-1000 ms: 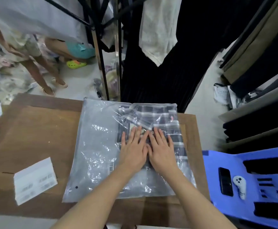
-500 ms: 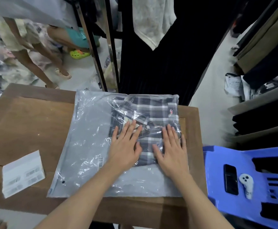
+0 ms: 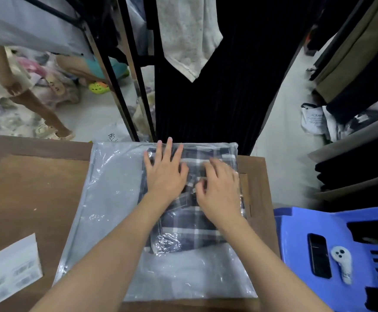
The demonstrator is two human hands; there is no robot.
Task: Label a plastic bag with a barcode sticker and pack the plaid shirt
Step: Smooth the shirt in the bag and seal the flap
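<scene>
A clear plastic bag [image 3: 113, 199] lies flat on the brown table [image 3: 30, 190]. Inside it, toward the far right corner, sits the folded grey-and-white plaid shirt [image 3: 190, 226]. My left hand [image 3: 164, 174] lies flat on top of the bag over the shirt, fingers spread and reaching the bag's far edge. My right hand [image 3: 219, 188] rests beside it on the shirt's right part, fingers slightly curled; neither hand grips anything. A white sheet of barcode stickers [image 3: 8, 269] lies at the table's near left edge. No sticker shows on the bag in this view.
A blue plastic stool [image 3: 296, 255] stands at the right, holding a black phone [image 3: 319, 255] and a white controller [image 3: 342, 264]. Dark garments [image 3: 217, 86] hang on a rack behind the table. Shelves of folded clothes stand at the right. Another person's legs [image 3: 37, 109] are at the far left.
Both hands have slid away from me along the shirt toward the bag's far edge. The right hand's fingers have curled a little. The camera has tilted, so the bag looks nearer.
</scene>
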